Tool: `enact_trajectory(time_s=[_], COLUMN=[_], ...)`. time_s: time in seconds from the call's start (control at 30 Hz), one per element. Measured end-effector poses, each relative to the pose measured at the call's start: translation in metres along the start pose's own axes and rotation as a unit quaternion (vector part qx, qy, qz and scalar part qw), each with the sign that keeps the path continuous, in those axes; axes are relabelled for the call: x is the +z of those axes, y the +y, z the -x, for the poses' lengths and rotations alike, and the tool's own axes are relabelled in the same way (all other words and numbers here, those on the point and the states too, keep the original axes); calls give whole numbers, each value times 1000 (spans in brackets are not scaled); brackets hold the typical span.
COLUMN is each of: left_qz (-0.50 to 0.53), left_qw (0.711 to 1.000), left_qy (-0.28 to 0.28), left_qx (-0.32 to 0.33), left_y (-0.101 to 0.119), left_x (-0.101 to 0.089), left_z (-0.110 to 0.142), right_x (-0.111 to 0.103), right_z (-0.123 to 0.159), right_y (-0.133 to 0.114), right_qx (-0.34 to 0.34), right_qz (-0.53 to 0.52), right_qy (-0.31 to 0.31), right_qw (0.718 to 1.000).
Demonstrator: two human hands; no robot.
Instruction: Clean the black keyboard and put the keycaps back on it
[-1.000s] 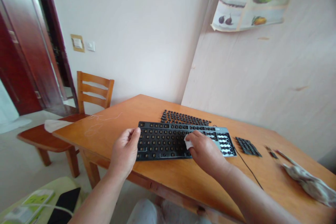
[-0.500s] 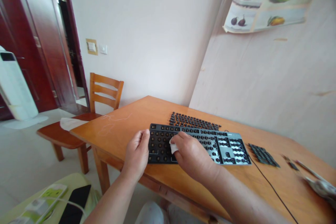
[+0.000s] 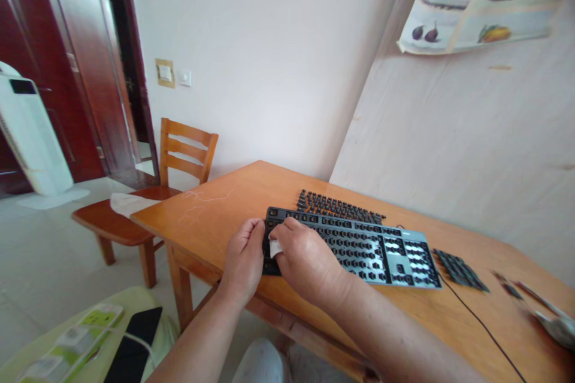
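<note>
A black keyboard [image 3: 359, 251] with its keycaps off lies near the table's front edge, bare switches showing. My left hand [image 3: 246, 257] grips its left end, thumb on top and fingers curled around the side. Pinched in my right hand [image 3: 305, 254] is a small white wipe [image 3: 275, 248], pressed on the left part of the keyboard; my hand covers the switches there. Behind the keyboard, rows of loose black keycaps [image 3: 341, 206] stand on the table. Another block of keycaps [image 3: 460, 269] sits to the right.
The wooden table [image 3: 215, 209] carries a cable [image 3: 480, 323] and blurred tools [image 3: 539, 311] at the right. A wooden chair [image 3: 188, 149] stands beyond its left side. At lower left, a power strip [image 3: 76, 341] and a black phone [image 3: 135, 344] rest on a pale green seat.
My right hand has slid left along the keyboard with the wipe, closer to my left hand. My left hand keeps its hold. The whole view has shifted slightly.
</note>
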State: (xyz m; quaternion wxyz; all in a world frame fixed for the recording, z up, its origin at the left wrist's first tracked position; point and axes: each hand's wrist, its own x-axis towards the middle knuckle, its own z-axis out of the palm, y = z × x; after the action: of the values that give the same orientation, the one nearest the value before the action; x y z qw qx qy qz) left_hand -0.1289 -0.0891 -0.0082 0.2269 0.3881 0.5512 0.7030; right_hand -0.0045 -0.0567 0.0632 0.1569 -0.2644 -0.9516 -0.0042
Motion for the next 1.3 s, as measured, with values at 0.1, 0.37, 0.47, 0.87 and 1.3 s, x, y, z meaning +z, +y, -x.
enact_trajectory(time_s=[0.1, 0.37, 0.47, 0.87, 1.3], left_qz=[12, 31, -1, -113, -108], left_qw=[1000, 999, 1000, 993, 993], left_qy=[11, -7, -12, 6, 42], left_qx=[-1, -11, -7, 20, 31], left_y=[-2, 0, 4, 0, -9], left_x=[0, 1, 1, -1, -1], left_z=[-1, -1, -1, 0, -3], right_x=[3, 9, 6, -1, -16], right_z=[-3, -1, 4, 42, 102], right_y=[-3, -1, 1, 39, 110], right_qx=[-13, -16, -3, 83, 193], right_qz=[-10, 0, 11, 0, 28], right_qy=[8, 30, 23, 18, 49], right_qw=[1000, 999, 1000, 996, 979])
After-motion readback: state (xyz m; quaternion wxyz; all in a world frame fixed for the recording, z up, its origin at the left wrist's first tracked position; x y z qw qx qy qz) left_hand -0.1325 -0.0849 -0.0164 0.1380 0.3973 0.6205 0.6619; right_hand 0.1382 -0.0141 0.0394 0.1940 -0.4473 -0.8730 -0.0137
